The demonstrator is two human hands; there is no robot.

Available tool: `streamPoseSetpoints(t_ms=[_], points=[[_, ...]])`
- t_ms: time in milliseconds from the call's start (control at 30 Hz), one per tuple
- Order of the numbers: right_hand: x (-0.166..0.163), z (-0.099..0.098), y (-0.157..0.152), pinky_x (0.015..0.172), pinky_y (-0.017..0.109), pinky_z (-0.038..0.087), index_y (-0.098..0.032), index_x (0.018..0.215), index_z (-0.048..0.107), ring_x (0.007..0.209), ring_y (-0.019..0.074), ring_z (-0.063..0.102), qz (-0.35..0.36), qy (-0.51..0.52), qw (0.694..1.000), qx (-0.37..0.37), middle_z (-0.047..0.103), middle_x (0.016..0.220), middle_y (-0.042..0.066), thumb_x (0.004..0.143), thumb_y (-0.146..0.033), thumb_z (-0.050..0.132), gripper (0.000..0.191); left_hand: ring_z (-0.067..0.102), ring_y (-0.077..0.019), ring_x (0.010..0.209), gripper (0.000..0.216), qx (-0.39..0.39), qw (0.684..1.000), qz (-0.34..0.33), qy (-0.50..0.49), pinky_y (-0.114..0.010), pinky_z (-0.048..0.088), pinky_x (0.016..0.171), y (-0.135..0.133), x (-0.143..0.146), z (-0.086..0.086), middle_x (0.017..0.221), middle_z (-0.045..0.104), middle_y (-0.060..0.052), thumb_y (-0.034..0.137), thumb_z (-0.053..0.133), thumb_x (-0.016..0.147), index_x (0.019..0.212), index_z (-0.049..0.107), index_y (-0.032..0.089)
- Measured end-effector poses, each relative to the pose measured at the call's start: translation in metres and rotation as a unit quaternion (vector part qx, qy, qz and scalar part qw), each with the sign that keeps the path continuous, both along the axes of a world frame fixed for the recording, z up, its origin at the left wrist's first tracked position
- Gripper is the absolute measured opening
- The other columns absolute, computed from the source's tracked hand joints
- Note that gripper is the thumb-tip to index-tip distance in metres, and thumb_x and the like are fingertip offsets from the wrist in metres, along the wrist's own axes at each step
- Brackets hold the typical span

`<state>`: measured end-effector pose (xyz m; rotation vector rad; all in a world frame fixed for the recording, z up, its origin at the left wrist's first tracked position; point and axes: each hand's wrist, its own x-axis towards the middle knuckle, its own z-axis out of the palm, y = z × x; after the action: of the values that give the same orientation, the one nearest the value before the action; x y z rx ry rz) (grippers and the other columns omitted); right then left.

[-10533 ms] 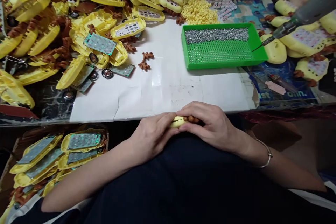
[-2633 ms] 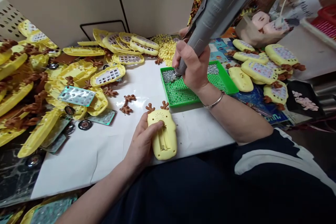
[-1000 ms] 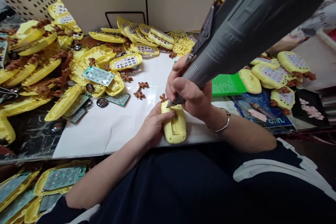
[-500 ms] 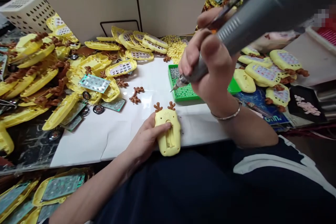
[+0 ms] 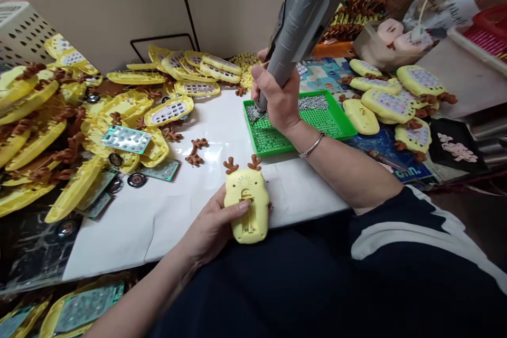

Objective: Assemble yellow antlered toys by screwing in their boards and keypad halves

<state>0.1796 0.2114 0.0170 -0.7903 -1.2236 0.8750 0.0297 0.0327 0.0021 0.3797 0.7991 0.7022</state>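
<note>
My left hand [image 5: 216,222] grips a yellow toy phone [image 5: 253,195] with brown antlers, its back turned up and the battery compartment uncovered. The thumb presses on the compartment while the other fingers are hidden beneath. In my right hand [image 5: 279,95] is a grey electric screwdriver [image 5: 303,16], held at a slant with its bit pointing down. The tip is over the left part of a green perforated tray [image 5: 303,147], close to its holes; whether it touches a screw is too small to tell. Loose silver screws [image 5: 315,102] lie heaped along the tray's far side.
Yellow shells [image 5: 130,78], circuit boards [image 5: 127,140] and round speakers [image 5: 137,179] are piled at the left. A brown antler piece [image 5: 197,151] lies on the white sheet. Closed toy phones [image 5: 388,105] sit at the right, beside a black tray [image 5: 455,140]. A large carton [image 5: 158,10] stands behind.
My right hand has lowered the screwdriver to the green tray, turning it more upright. My left hand still holds the toy phone. The view has shifted slightly.
</note>
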Motion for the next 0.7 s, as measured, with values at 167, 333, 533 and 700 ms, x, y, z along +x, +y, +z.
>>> streamPoseSetpoints(t_ms=[167, 333, 533, 700], points=[[0.001, -0.005, 0.005, 0.045, 0.027, 0.04, -0.029, 0.09, 0.052, 0.043, 0.0088, 0.044, 0.005, 0.002, 1.0, -0.007, 0.049, 0.057, -0.009, 0.06, -0.058, 0.076, 0.048, 0.07, -0.0263, 0.088, 0.051, 0.011, 0.996, 0.079, 0.033, -0.034, 0.058, 0.074, 0.01, 0.001, 0.001, 0.099, 0.073, -0.012, 0.021, 0.077, 0.069, 0.116, 0.058, 0.015], [0.001, -0.006, 0.004, 0.044, 0.027, 0.04, -0.029, 0.087, 0.051, 0.044, 0.0092, 0.044, 0.003, 0.02, 1.0, -0.011, 0.048, 0.056, -0.01, 0.06, -0.058, 0.076, 0.047, 0.069, -0.0265, 0.095, 0.051, 0.031, 0.993, 0.108, 0.022, -0.038, 0.056, 0.085, 0.013, 0.001, -0.001, 0.104, 0.072, -0.01, 0.022, 0.073, 0.073, 0.121, 0.057, 0.017], [0.001, 0.0, 0.001, 0.043, 0.027, 0.038, -0.029, 0.088, 0.051, 0.043, 0.0094, 0.045, -0.001, 0.019, 1.0, 0.021, 0.046, 0.056, -0.01, 0.062, -0.061, 0.074, 0.047, 0.067, -0.0275, 0.104, 0.061, 0.05, 0.984, 0.168, 0.027, -0.04, 0.054, 0.091, 0.015, 0.002, -0.001, 0.107, 0.072, -0.009, 0.016, 0.073, 0.067, 0.125, 0.053, 0.02], [-0.001, 0.028, -0.021, 0.044, 0.025, 0.04, -0.028, 0.085, 0.054, 0.042, 0.0094, 0.045, -0.005, 0.053, 0.997, 0.058, 0.044, 0.053, -0.009, 0.065, -0.052, 0.075, 0.038, 0.066, -0.0268, 0.107, 0.054, 0.06, 0.978, 0.199, 0.022, -0.042, 0.052, 0.095, 0.017, 0.003, -0.004, 0.111, 0.07, -0.007, 0.017, 0.072, 0.069, 0.12, 0.055, 0.022]])
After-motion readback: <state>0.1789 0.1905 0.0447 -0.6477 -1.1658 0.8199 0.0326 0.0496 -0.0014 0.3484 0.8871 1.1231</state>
